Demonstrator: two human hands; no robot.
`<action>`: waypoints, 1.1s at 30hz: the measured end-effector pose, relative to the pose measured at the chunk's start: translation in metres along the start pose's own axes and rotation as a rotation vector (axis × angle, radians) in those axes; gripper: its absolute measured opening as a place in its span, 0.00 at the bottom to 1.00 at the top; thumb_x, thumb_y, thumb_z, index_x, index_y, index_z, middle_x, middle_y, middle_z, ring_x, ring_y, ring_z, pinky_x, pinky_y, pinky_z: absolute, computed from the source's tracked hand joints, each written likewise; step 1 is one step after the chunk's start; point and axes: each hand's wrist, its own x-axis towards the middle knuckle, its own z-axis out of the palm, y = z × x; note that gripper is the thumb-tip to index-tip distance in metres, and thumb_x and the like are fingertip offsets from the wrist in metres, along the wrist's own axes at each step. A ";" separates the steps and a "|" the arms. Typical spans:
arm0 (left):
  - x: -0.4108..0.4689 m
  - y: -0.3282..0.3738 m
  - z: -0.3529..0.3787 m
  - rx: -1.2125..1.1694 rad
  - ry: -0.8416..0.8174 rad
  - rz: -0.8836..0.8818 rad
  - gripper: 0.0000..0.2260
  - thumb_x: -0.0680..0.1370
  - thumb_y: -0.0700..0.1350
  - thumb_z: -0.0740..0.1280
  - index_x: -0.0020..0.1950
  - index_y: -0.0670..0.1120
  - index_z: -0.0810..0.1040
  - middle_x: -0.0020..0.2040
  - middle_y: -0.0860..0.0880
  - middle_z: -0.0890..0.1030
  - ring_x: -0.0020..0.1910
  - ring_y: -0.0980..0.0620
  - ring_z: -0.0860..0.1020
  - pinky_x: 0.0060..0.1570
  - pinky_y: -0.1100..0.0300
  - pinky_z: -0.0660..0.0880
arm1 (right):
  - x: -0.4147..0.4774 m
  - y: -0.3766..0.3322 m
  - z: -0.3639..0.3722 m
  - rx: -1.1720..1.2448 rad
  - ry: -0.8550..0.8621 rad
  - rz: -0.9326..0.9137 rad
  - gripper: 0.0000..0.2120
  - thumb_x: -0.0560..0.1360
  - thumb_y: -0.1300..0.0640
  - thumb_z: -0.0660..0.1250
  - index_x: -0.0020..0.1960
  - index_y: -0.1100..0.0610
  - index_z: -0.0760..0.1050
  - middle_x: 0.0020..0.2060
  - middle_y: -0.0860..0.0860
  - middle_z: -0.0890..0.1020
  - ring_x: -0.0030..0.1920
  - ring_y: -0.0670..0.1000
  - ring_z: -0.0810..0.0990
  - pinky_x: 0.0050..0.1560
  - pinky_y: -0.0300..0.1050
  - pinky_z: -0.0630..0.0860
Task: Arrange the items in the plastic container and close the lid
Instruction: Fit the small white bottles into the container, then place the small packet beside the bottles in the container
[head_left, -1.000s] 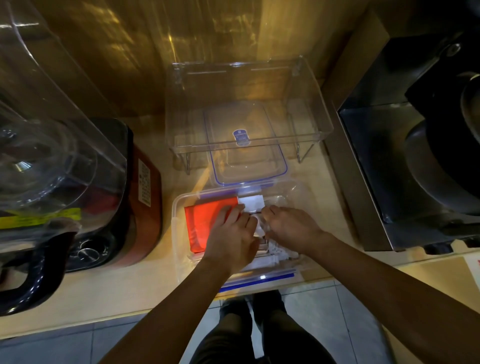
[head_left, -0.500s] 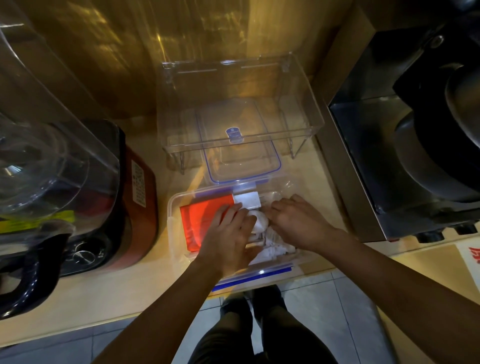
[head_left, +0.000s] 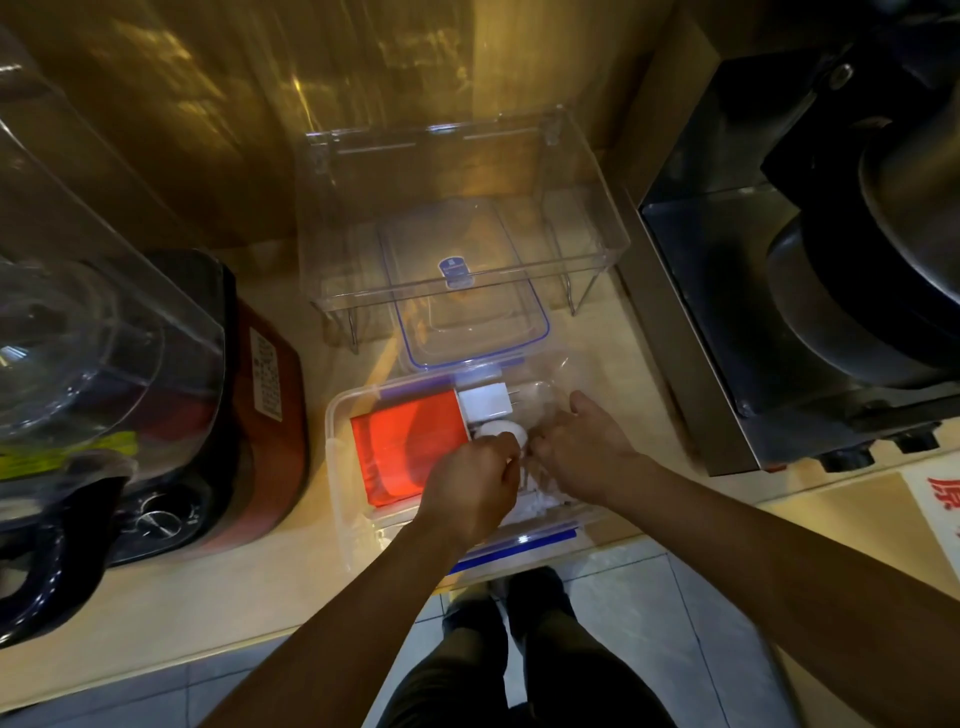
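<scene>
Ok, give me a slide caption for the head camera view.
Both hands arrange items beside a red packet in the open plastic container.

A pale wooden counter (head_left: 218, 587) runs under warm, dim yellow light against a glossy brown wall (head_left: 218, 104), with a blender (head_left: 104, 364) at the left, a steel machine (head_left: 810, 312) at the right, and grey floor tiles (head_left: 675, 623) nearest.

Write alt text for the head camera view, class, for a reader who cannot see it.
Both hands, left hand and right hand, arrange white items beside a red packet inside an open plastic container on a counter; its lid lies just behind.
</scene>
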 end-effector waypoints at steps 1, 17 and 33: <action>0.002 0.001 0.001 -0.081 -0.002 -0.045 0.08 0.77 0.40 0.60 0.50 0.43 0.78 0.46 0.41 0.84 0.43 0.42 0.81 0.40 0.53 0.75 | 0.001 0.000 0.001 0.000 0.014 -0.002 0.11 0.77 0.58 0.58 0.57 0.56 0.74 0.56 0.53 0.80 0.61 0.57 0.72 0.64 0.55 0.61; 0.014 0.022 0.000 -1.557 -0.360 -0.845 0.13 0.79 0.48 0.63 0.44 0.39 0.78 0.30 0.40 0.84 0.29 0.46 0.84 0.26 0.58 0.80 | -0.032 0.015 -0.012 0.382 0.346 -0.198 0.14 0.69 0.58 0.70 0.54 0.55 0.76 0.47 0.54 0.83 0.47 0.57 0.80 0.45 0.45 0.71; 0.014 0.019 -0.017 -1.460 -0.043 -0.664 0.05 0.75 0.34 0.67 0.44 0.44 0.77 0.39 0.46 0.79 0.30 0.51 0.80 0.27 0.61 0.79 | -0.020 0.032 -0.034 1.196 0.160 0.127 0.21 0.71 0.59 0.71 0.63 0.51 0.72 0.41 0.36 0.73 0.38 0.35 0.78 0.32 0.22 0.71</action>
